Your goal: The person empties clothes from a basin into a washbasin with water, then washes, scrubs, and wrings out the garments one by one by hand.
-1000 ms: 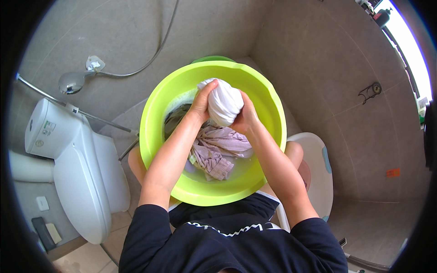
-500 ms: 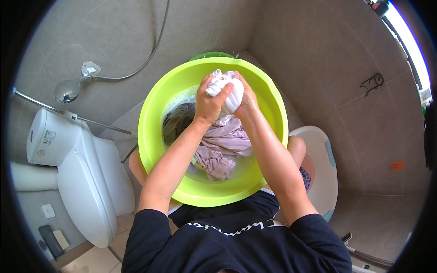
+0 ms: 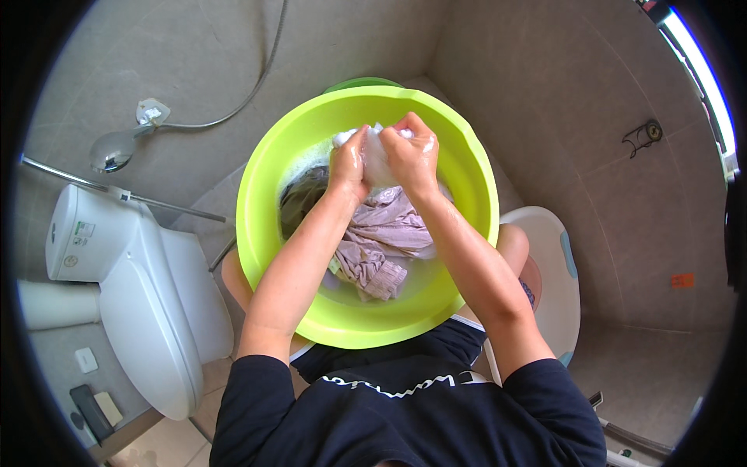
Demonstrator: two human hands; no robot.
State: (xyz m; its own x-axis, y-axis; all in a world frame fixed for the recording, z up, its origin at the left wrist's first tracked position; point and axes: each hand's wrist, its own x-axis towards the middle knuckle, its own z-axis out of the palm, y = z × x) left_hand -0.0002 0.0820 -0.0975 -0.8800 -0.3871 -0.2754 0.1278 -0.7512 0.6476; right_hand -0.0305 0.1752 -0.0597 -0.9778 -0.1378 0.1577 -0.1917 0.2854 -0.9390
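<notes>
A wet white cloth (image 3: 377, 162) is bunched between my two hands above the far half of a lime-green basin (image 3: 264, 167). My left hand (image 3: 349, 165) grips its left side, fingers curled round it. On the right, my right hand (image 3: 412, 154) is closed on the cloth with suds on its back. Most of the cloth is covered by the fingers. Below, a pinkish-mauve garment (image 3: 385, 233) with a gathered cuff lies partly in cloudy, foamy water. Beside it at the left sits a dark grey-brown garment (image 3: 305, 198), half under my left forearm.
A white toilet (image 3: 148, 327) stands to the left, with a metal rail (image 3: 167, 204) behind it. A shower head (image 3: 114, 150) hangs on the far-left wall. At the right is a white tub (image 3: 556, 288); a green rim (image 3: 362, 82) shows behind the basin.
My right hand has turned over, from cupping the cloth's side to gripping it with its back upward. The cloth, a round bundle before, now hangs lower between the hands.
</notes>
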